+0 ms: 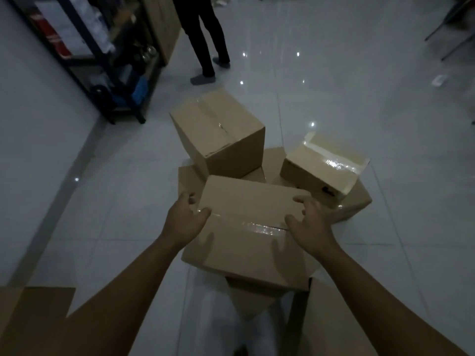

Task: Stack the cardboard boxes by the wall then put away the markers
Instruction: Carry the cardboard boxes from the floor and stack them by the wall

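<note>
A taped cardboard box (246, 235) lies in the middle of a loose pile on the tiled floor. My left hand (183, 219) grips its left edge, thumb on top and fingers down the side. My right hand (308, 223) grips its right edge the same way. Behind it a taller sealed box (218, 132) stands tilted on other boxes. A smaller box with shiny tape (323, 167) sits at the right on a lower box (354, 204). No markers are in view.
A dark metal shelf rack (102, 62) stands along the white wall (28, 104) at the left. A person's legs (205, 39) are beyond the pile. More cardboard lies at the bottom left (33, 312) and bottom right (331, 319). Chair legs (452, 32) show top right.
</note>
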